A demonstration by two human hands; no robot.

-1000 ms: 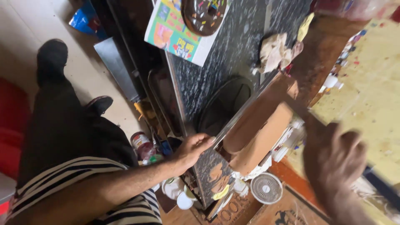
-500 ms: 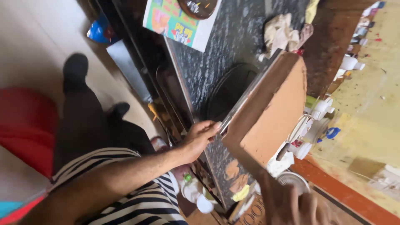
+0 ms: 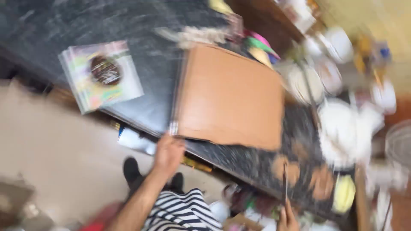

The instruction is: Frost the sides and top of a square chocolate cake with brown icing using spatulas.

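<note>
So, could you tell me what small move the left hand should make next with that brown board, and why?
Probably slide the brown board further onto the dark counter. The left hand grips its near corner at the counter's edge, while the right hand is busy holding a thin stick.

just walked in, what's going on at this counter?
A person in a striped shirt stands at a dark speckled counter. Their left hand grips the near corner of a brown board lying on the counter. Their right hand holds a thin stick-like tool, possibly a brush. A stack of colourful booklets lies to the left; blurred white containers crowd the right.
</note>
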